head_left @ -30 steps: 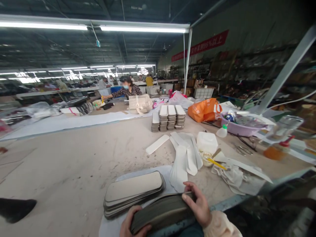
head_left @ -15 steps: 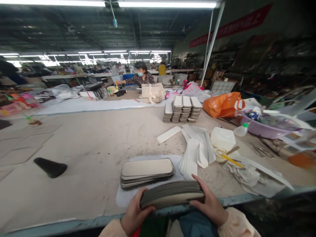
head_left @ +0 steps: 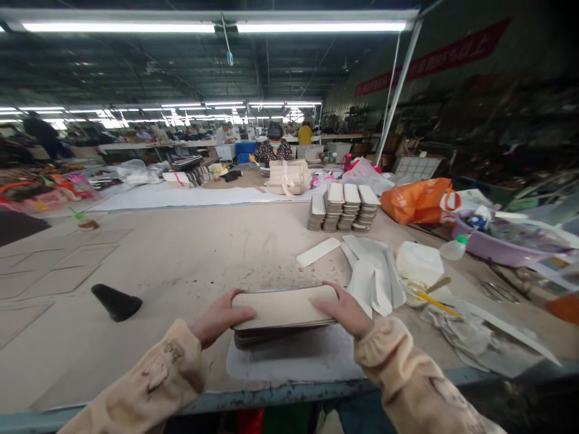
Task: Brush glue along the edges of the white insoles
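L hand (head_left: pixel 219 319) & R hand (head_left: pixel 347 310) pinch opp. ends of beige panel stack (head_left: pixel 283 307), w/ wht. sheet (head_left: pixel 294 363) beneath.

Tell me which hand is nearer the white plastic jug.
Right. The right hand is left of the white plastic jug; the left hand is farther left, across the stack.

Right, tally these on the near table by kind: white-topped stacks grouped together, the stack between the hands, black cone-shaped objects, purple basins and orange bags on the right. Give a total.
White-topped stacks: 4
Pale-topped stack between left hand and right hand: 1
Black cone-shaped object: 1
Purple basin: 1
Orange bag: 1
Total: 8
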